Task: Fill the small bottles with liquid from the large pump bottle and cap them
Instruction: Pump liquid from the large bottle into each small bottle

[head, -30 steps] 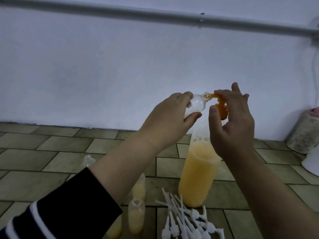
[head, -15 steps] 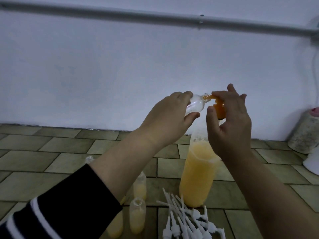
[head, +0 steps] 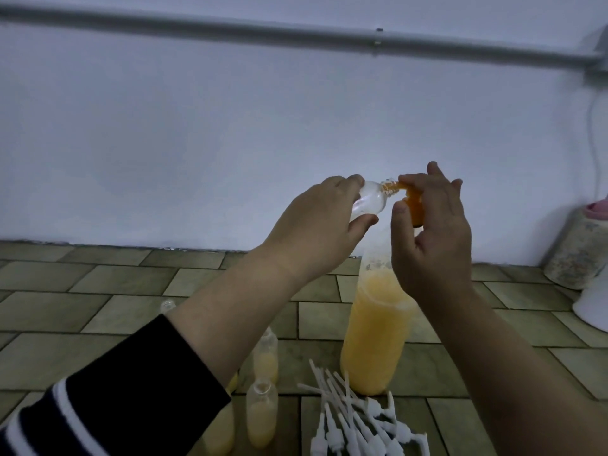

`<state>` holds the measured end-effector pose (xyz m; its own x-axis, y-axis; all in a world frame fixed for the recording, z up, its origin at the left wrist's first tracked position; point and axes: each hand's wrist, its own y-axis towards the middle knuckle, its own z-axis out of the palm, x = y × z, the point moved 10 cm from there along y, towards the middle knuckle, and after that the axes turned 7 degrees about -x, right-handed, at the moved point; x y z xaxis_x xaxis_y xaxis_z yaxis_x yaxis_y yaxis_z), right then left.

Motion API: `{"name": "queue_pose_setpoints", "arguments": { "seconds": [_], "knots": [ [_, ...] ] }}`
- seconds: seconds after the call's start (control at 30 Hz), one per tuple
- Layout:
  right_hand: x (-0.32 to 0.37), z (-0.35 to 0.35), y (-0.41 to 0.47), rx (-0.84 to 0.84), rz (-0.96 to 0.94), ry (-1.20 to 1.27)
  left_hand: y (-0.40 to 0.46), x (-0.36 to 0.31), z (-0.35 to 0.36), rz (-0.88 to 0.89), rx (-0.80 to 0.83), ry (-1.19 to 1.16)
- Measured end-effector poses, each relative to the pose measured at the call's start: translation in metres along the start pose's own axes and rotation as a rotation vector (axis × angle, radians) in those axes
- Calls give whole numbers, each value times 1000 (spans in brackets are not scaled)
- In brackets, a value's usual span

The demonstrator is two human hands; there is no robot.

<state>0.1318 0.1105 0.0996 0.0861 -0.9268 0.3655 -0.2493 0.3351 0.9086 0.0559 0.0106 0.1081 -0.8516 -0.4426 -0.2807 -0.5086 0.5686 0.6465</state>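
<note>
Your left hand (head: 316, 225) is wrapped around a clear small bottle (head: 139, 204), tipped nearly on its side, fingers over the top and thumb underneath, so its threaded neck pokes out past your fingertips toward your right hand (head: 431, 238). That hand sits on the orange pump head (head: 413, 209) of the large pump bottle (head: 375, 330): fingers laid over the top, thumb up against the near side of the collar, loosely curled around it rather than squeezed tight. The orange nozzle runs out from under your right fingertips and meets the small bottle's mouth; whether it is properly inside the neck I cannot tell. The bottle in your grip looks empty, so I judge this fill is only starting. Below your left wrist stand the ones you have already dosed: a partly filled bottle (head: 266, 357) just under the forearm, another (head: 261, 413) nearer to you, and a third (head: 218, 436) half hidden by your sleeve, all showing yellow liquid and, where the necks can be seen, no caps. An empty bottle (head: 167, 305) peeks out beyond your forearm. Under your right forearm lies the heap of white spray caps (head: 358, 422), none fitted as far as I can see. The big bottle holds plenty of liquid. So, by my reckoning: several filled, one at the nozzle, at least one to go, and all the capping ahead of you.
</note>
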Motion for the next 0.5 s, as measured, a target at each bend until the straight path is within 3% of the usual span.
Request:
{"name": "queue_pose_setpoints", "arguments": {
  "seconds": [0.2, 0.5],
  "knots": [
    [9, -7, 14, -6, -64, -17, 8, -5, -11, 23, -47, -10],
    [-1, -3, -1, -20, -11, 23, 0, -2, 1, 10, -4, -14]
  ]
}}
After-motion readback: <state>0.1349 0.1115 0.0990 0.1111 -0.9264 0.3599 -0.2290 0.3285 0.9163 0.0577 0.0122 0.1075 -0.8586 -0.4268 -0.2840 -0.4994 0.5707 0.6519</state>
